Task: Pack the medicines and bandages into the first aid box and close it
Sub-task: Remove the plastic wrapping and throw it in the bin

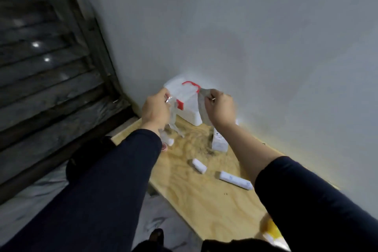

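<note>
A plywood board (204,200) by the grey wall carries the white first aid box (191,108) with red latches at its far end, before which the left hand (155,108) and right hand (219,108) each pinch a crinkled foil strip (201,106), above a small carton (219,141) and two bandage rolls (199,165)

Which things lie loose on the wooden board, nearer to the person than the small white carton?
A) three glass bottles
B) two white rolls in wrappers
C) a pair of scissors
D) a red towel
B: a short white roll and a longer white roll lie apart on the wooden board, on the near side of the small white carton; no scissors, bottles or towel show there.
</note>
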The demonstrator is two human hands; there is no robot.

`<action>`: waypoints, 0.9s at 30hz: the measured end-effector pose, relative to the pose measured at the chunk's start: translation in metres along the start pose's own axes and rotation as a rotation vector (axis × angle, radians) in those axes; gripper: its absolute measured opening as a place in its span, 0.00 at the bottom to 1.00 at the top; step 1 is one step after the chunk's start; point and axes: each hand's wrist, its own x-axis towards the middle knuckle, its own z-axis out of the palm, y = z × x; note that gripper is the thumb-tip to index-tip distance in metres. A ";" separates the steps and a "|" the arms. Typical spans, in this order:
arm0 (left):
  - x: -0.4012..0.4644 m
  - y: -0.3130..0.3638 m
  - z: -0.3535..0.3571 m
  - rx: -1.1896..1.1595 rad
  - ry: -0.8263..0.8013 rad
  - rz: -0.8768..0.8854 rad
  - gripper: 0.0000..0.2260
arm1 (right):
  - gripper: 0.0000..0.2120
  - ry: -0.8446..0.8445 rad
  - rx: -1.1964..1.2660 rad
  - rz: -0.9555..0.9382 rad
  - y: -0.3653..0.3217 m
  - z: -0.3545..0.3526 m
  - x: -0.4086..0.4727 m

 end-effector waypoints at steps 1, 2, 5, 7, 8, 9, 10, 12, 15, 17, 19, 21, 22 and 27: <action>0.001 -0.011 -0.013 -0.005 0.032 -0.021 0.03 | 0.09 -0.039 0.020 -0.007 -0.013 0.014 0.003; 0.002 -0.022 -0.027 0.003 0.063 -0.046 0.03 | 0.09 -0.078 0.039 -0.021 -0.027 0.030 0.004; 0.006 -0.061 -0.062 0.053 0.142 -0.125 0.02 | 0.12 -0.166 0.093 -0.064 -0.066 0.073 0.006; 0.009 -0.090 -0.081 0.062 0.178 -0.166 0.04 | 0.14 -0.214 0.105 -0.090 -0.092 0.101 0.005; 0.012 -0.106 -0.090 0.047 0.192 -0.186 0.05 | 0.13 -0.240 0.090 -0.094 -0.104 0.115 0.004; 0.016 -0.122 -0.098 0.027 0.207 -0.207 0.05 | 0.12 -0.261 0.078 -0.095 -0.116 0.130 0.004; 0.020 -0.138 -0.106 0.016 0.219 -0.230 0.04 | 0.11 -0.283 0.079 -0.088 -0.126 0.146 0.004; 0.030 -0.171 -0.123 -0.001 0.234 -0.267 0.03 | 0.07 -0.310 0.113 -0.060 -0.147 0.181 0.006; 0.042 -0.219 -0.142 -0.039 0.224 -0.319 0.05 | 0.06 -0.354 0.134 0.009 -0.176 0.235 0.005; 0.048 -0.255 -0.149 -0.061 0.198 -0.370 0.03 | 0.08 -0.403 0.129 0.053 -0.194 0.270 0.000; 0.054 -0.289 -0.156 -0.087 0.158 -0.405 0.04 | 0.07 -0.439 0.140 0.116 -0.206 0.305 -0.004; 0.059 -0.317 -0.161 -0.095 0.119 -0.425 0.07 | 0.11 -0.472 0.148 0.197 -0.213 0.338 -0.006; 0.062 -0.330 -0.163 -0.086 0.102 -0.439 0.09 | 0.14 -0.489 0.136 0.231 -0.216 0.353 -0.007; 0.084 -0.383 -0.153 -0.058 0.029 -0.573 0.05 | 0.19 -0.566 0.118 0.343 -0.223 0.421 -0.007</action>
